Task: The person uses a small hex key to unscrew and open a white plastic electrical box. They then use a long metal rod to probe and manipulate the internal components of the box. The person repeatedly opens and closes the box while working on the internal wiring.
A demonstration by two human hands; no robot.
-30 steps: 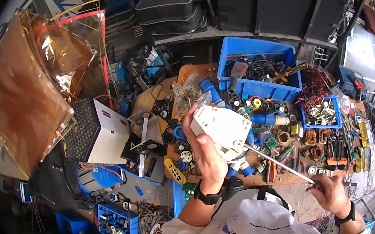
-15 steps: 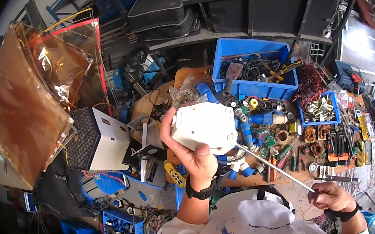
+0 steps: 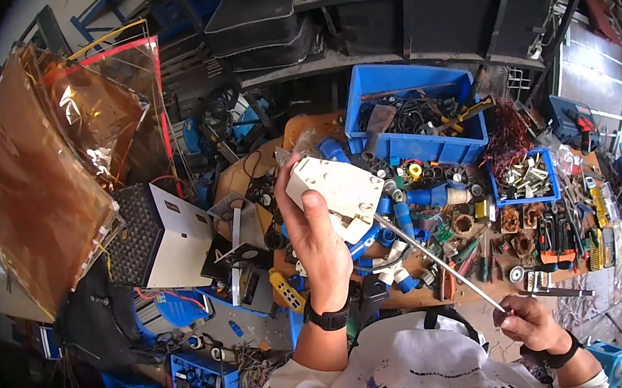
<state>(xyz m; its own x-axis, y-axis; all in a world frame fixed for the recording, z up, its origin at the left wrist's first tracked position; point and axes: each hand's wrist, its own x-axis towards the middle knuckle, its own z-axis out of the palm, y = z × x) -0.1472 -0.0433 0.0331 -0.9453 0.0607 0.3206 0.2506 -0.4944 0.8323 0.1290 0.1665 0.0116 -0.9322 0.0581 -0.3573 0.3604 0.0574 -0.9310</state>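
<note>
My left hand [image 3: 322, 250] is wrapped round a white plastic housing [image 3: 336, 188], thumb on its near face and fingers behind it. Screw bosses or holes show near the housing's corners. In my right hand [image 3: 532, 325], at the lower right, is a long screwdriver [image 3: 442, 266]; the closed fist hides its handle. Its thin metal shaft slopes up and left to the lower right edge of the housing. The tip is at or against that edge; whether it sits in a hole I cannot tell.
Beyond the housing stands a blue crate [image 3: 417, 139] of cables and tools. A smaller blue tray [image 3: 527, 199] of metal parts lies to its right. Pliers [image 3: 557, 239] and loose parts cover the wooden bench. A white box [image 3: 185, 240] and brown film sheets [image 3: 39, 190] stand left.
The housing has tilted and turned in my left hand, its outline now narrower. My right hand has moved slightly left, and the screwdriver has shifted with it.
</note>
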